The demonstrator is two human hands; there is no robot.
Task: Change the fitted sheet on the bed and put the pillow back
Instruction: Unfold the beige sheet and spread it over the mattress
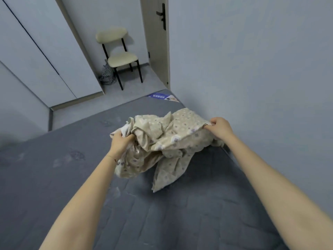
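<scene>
A crumpled beige sheet [162, 141] with small pale squares hangs bunched above the bare grey mattress [72, 177], near the wall side. My left hand [120, 141] grips a bunch of the sheet at its left end. My right hand [219, 128] pinches the sheet's edge at its right end, close to the wall. A loose tail of the fabric droops down and touches the mattress. No pillow is in view.
The grey wall [252, 69] runs along the mattress's right side. Past the foot of the bed stand a cream chair [120, 56] with black legs, a checked bag [107, 75] beside it, white wardrobe doors [36, 51] and a door [156, 33]. A blue label [163, 97] lies on the far mattress corner.
</scene>
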